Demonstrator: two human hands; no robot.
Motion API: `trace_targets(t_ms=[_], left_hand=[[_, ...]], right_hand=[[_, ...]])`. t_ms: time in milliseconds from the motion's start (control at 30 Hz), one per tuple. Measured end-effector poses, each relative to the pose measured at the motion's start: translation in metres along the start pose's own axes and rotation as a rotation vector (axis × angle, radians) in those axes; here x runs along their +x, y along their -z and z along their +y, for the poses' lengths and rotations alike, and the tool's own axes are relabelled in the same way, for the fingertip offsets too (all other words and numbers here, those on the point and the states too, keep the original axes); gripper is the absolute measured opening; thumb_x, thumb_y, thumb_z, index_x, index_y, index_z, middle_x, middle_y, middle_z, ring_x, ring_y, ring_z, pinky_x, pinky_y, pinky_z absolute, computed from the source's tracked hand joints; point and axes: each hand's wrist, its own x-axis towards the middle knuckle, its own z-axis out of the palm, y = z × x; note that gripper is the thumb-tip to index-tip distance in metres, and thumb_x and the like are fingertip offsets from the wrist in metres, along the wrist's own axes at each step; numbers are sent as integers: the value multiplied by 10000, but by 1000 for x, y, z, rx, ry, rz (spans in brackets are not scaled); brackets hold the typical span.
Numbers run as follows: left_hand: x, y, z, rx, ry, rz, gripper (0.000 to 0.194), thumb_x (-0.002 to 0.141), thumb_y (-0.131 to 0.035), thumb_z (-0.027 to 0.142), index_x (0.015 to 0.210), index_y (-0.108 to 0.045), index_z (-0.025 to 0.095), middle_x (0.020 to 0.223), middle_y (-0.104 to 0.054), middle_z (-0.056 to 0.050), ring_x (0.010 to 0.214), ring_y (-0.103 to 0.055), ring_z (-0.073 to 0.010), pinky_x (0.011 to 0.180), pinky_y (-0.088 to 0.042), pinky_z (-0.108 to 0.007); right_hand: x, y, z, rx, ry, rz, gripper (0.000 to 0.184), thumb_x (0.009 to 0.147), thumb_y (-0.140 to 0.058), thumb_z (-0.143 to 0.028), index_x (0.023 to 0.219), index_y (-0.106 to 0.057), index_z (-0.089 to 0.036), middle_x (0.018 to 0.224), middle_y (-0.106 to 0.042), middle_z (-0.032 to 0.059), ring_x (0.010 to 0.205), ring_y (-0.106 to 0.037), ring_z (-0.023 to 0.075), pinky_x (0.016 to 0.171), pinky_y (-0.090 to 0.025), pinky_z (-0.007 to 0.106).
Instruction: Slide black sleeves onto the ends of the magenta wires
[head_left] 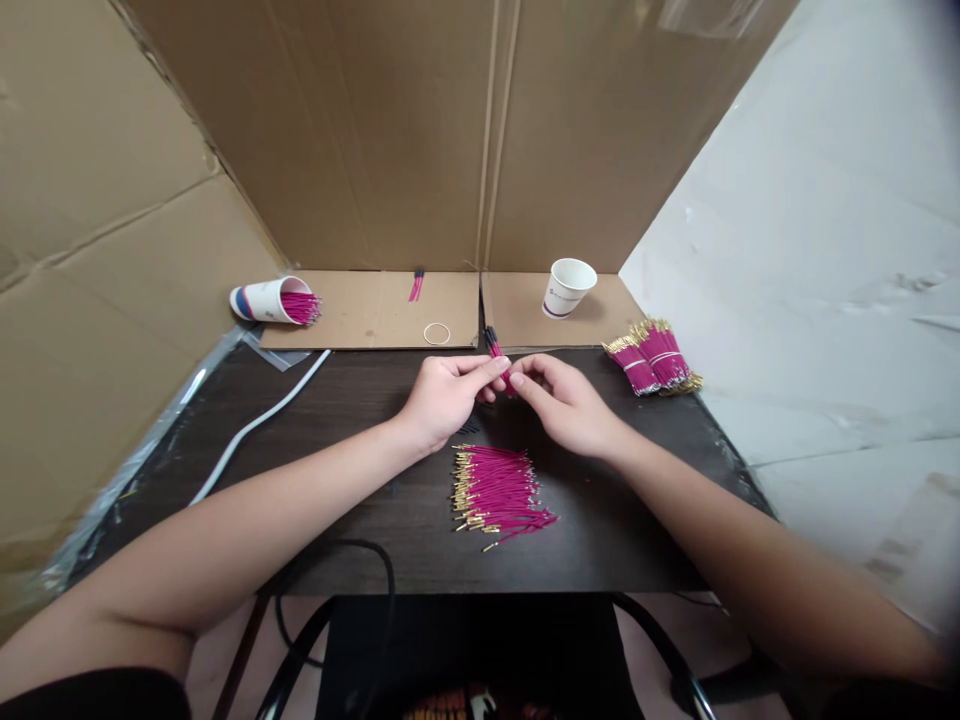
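Note:
My left hand [448,395] is closed over the middle of the table, pinching a few magenta wires [493,344] whose black-sleeved ends point up and away. Close beside it, my right hand [564,402] has thumb and forefinger pressed together on the lower part of the same wires. Fingers partly hide where the two hands meet. Below them lies a spread row of magenta wires [502,490], gold terminals to the left and silvery tips to the right. Several small black sleeves [469,427] lie under my left hand, partly covered.
A paper cup [262,300] of magenta wires lies on its side at the left; another cup [568,290] stands upright. Banded wire bundles [652,358] rest at the right. Black-ended wires [417,285] and a rubber band [436,333] lie on cardboard. A white cable [259,420] crosses the left.

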Motion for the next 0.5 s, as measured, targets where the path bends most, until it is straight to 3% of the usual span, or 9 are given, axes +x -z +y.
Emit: trace_targets(t_ms=[100,233,367,500], left_hand=[[5,6,2,53,-15,71,356,820,-969,523,795,-874,181,755,-749,-57,690,-594,-146,708,-519,-326],[14,14,3,92,-42,147,342,788,-989,517,781,-864,199,701,-699,-32,669,-565,-145,679,-508,-330],[18,18,1,99,-78,161,301,836,-955,502,826,-877,211,781,-751,-43,721,-616,-154,725,-555,-342],[18,17,0,22,-37,99,307,865,-938,501,865,-879,200,954,-840,-94,860,-750,-205,850,-647,-399]], right_hand=[[5,24,11,-234,16,31,216,1084,-594,-396,1011,-701,-223,992,-764,83,899,-687,260,869,-538,429],[9,47,32,-575,-26,-56,115,1001,-730,-317,980,-671,-220,1021,-752,108,905,-698,286,833,-544,443],[10,47,46,-702,-12,-152,92,1052,-674,-277,988,-676,-211,1051,-749,128,964,-709,300,866,-561,446],[11,39,48,-760,-22,-181,145,1081,-575,-201,969,-667,-209,1026,-743,140,941,-704,297,846,-546,431]])
